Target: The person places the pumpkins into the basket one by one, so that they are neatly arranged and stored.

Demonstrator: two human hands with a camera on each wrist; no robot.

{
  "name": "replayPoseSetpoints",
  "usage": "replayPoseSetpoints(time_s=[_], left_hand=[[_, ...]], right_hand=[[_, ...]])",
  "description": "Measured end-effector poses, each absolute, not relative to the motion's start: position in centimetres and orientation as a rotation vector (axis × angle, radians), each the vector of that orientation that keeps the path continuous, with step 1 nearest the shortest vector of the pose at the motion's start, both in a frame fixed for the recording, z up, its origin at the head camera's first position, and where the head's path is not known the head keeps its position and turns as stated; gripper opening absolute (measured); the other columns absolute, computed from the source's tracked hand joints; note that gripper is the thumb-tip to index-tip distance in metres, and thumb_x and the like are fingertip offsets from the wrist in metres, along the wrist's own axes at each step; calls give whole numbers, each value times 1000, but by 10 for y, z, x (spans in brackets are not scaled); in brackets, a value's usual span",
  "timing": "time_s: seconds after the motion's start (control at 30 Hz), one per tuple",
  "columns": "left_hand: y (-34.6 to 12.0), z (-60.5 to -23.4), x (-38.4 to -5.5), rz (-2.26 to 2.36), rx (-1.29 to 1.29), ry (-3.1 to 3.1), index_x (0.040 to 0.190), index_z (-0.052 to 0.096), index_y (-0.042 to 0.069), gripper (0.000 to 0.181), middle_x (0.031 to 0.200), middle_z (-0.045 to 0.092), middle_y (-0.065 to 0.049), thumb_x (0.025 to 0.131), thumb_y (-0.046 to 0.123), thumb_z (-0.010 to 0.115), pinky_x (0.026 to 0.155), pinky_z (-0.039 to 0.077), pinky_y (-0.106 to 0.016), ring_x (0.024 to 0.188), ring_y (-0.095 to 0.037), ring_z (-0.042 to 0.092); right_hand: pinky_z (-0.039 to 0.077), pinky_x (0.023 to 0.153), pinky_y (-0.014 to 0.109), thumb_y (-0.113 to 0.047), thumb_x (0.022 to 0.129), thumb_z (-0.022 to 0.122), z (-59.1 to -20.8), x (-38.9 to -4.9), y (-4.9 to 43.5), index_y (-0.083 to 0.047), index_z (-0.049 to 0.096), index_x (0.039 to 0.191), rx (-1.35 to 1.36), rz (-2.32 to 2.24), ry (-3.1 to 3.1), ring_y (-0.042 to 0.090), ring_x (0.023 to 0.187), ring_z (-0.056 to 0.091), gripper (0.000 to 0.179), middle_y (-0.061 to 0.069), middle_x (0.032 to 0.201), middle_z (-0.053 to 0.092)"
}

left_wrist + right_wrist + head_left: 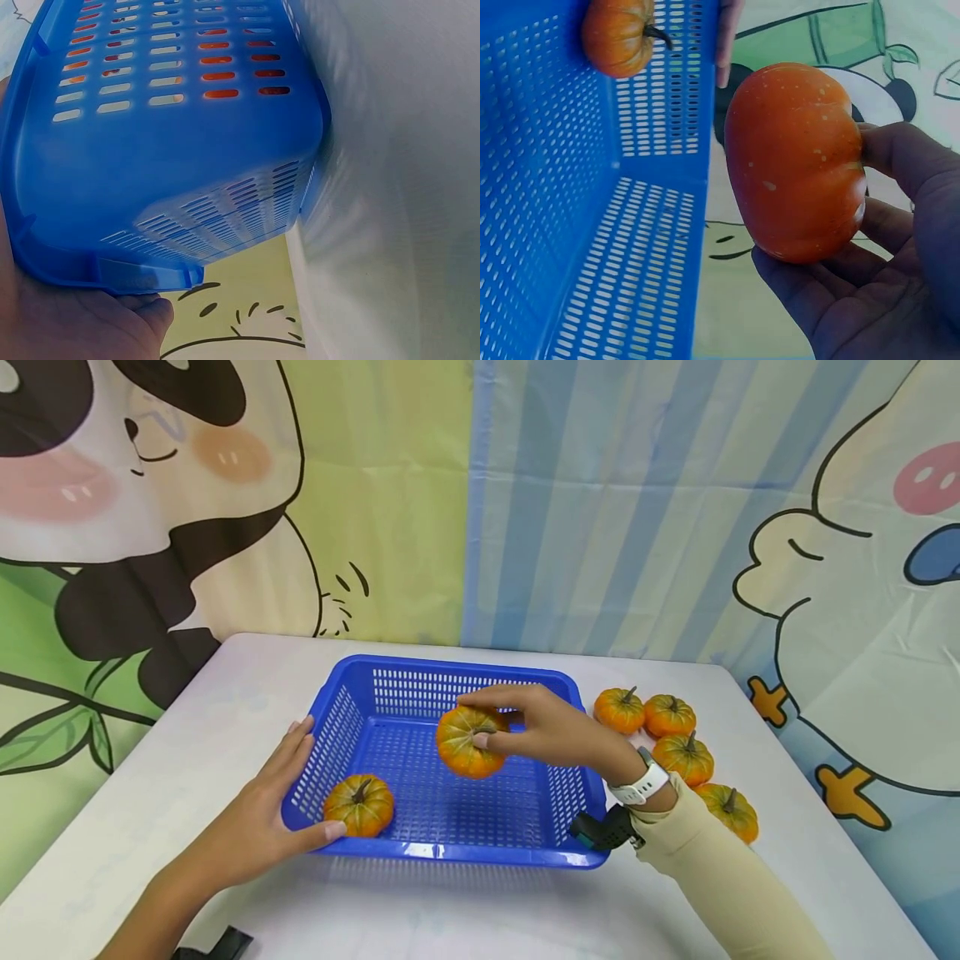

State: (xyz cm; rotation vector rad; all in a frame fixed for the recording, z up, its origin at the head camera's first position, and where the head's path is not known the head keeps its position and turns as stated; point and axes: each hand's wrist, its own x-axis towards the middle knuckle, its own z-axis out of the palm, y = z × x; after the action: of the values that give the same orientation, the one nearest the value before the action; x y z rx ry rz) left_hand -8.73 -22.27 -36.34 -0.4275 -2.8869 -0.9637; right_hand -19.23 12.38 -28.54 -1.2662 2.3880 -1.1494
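Observation:
Over the middle of the blue basket (480,853), my right hand (551,727) grips a small orange pumpkin (467,745). Its thumb lies near the stem and its fingers reach around the far side. The right wrist view shows the smooth underside of that pumpkin (795,165) above the basket's rim. My left hand (258,818) rests against the basket's left side, fingers fairly straight along the rim and thumb at the near left corner. Inside that corner sits another pumpkin (360,806), stem up; its orange shows through the slots in the left wrist view.
Several more pumpkins (682,758) stand in a loose row on the white table (247,693), right of the basket and partly behind the right forearm. A cartoon-printed curtain (390,510) hangs along the back and sides.

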Motion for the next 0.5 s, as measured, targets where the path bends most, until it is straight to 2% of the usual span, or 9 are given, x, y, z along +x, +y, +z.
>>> replayPoseSetpoints(time_s=[0.33, 0.5], left_hand=[[-223, -365, -87, -972, -433, -2877, 156, 12, 5, 109, 163, -1, -4, 79, 50, 75, 101, 21, -74, 148, -27, -3], [-224, -365, -87, -973, -436, -2877, 156, 11, 6, 109, 163, -1, -3, 79, 50, 75, 101, 21, -74, 148, -27, -3]], right_hand=[[55, 81, 28, -17, 92, 68, -292, -202, 108, -11, 61, 133, -1251, -983, 2400, 14, 96, 59, 43, -2, 120, 64], [54, 84, 29, -19, 92, 70, -299, -207, 101, -12, 61, 133, -1243, -918, 2360, 13, 98, 58, 43, -3, 119, 63]])
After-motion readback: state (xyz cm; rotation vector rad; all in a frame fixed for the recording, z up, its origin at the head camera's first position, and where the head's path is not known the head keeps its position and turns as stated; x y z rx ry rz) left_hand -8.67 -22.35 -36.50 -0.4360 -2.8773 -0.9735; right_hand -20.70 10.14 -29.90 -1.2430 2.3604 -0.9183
